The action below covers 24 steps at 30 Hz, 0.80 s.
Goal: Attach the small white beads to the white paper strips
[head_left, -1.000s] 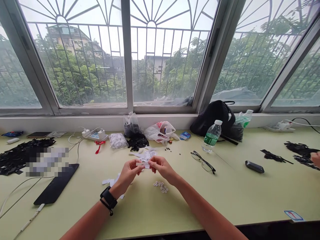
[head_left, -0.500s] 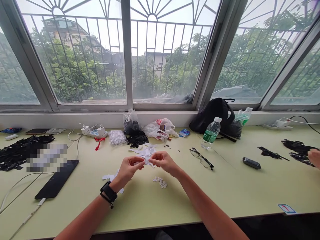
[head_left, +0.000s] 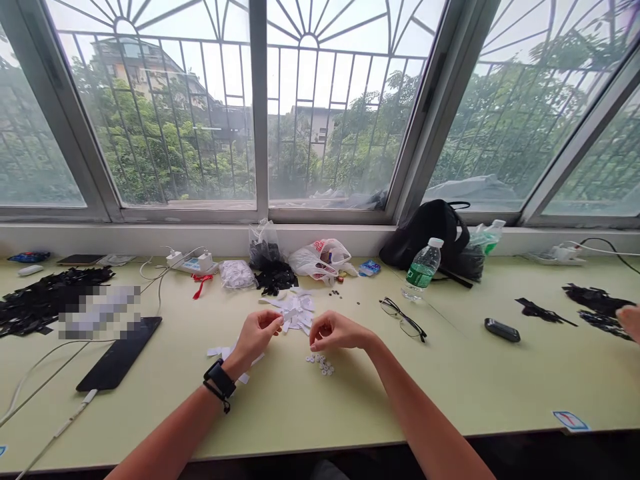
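Head view, small white strips (head_left: 297,312), loosely heaped, overlapping

No writing can be read; the green label on the plastic water bottle (head_left: 421,273) is too small.
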### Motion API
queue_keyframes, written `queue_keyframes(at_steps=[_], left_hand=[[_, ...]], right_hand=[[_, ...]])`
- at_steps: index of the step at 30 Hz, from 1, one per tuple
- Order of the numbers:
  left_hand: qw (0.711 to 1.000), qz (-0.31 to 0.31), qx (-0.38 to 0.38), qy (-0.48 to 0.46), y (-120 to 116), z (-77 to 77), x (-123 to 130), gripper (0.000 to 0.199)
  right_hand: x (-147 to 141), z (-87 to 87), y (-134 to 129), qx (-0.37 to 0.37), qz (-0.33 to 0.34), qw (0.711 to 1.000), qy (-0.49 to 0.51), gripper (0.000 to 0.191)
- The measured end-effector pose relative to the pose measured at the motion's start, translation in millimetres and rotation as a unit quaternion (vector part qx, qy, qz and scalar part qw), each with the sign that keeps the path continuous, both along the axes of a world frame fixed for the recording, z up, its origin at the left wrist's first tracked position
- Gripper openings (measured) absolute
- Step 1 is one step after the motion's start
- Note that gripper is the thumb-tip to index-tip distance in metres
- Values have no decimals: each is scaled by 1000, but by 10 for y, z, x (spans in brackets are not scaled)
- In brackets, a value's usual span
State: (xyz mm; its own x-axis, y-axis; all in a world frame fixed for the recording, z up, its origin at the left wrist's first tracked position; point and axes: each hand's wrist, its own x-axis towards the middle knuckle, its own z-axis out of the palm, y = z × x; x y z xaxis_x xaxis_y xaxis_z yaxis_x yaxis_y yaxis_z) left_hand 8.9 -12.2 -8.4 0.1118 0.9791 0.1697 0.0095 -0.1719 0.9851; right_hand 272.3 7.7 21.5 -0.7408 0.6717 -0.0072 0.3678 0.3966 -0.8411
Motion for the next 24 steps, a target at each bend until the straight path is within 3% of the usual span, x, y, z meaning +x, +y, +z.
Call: queue_keyframes(at_steps=[9,15,19,24], left_hand=[[1000,2,8,6,22,-41,-1,29],[1000,10,25,16,32,-51,2,25],[998,34,49,27,28,-64,3,25],[997,38,61,30,18,-61,12,23]], right_hand=[[-14,-115,48,16,22,999,-46,23],[-43,-175,52,54,-21,997,-56,13],[-223,-242,-24,91,-60,994,-20,12],[-496,-331,-113,73,-32,996,49,12]])
